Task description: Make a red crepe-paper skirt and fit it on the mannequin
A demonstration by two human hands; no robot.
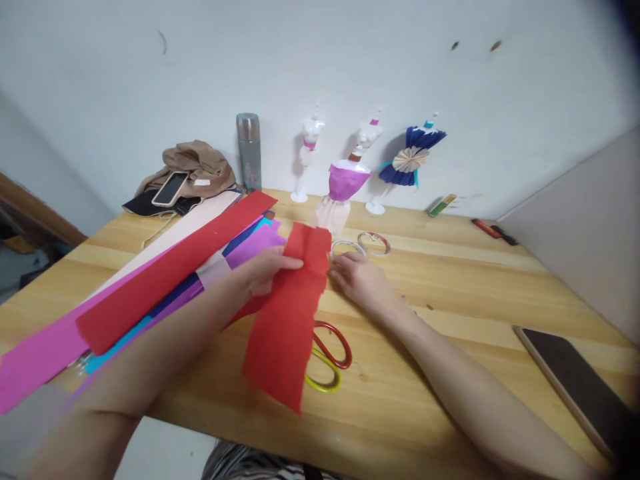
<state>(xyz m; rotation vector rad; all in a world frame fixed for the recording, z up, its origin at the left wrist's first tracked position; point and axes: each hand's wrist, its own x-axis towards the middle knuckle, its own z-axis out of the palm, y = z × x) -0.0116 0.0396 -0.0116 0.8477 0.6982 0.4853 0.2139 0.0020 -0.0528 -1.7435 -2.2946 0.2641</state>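
Fingers of the left hand [265, 270]: thumb flat on top of the red sheet [283, 333], paper pinched near its upper part. Sheet is over the near-middle of the wooden table [450, 280], ragged along its right side, lower end slanting toward the person. Scissors [345, 357] partly under it; only the handle loops show, one red, one yellow.

Right hand [357, 277]: fingers curled, low over the table, just beside the sheet's right edge and the near tape roll [349, 249]. Cannot tell whether they grasp anything. Second tape roll [375, 244] just behind, to the right.

Left of the sheet: pile of coloured strips, a long red strip [175, 277] uppermost, a pink strip [45, 353] jutting toward the left.

Along the wall: grey flask [249, 153], then small dress forms, one in purple [349, 181], one in dark blue [413, 157]. Brown cloth [200, 163] at far left, a phone [170, 189] against it. Dark-screened device [575, 387] at right.
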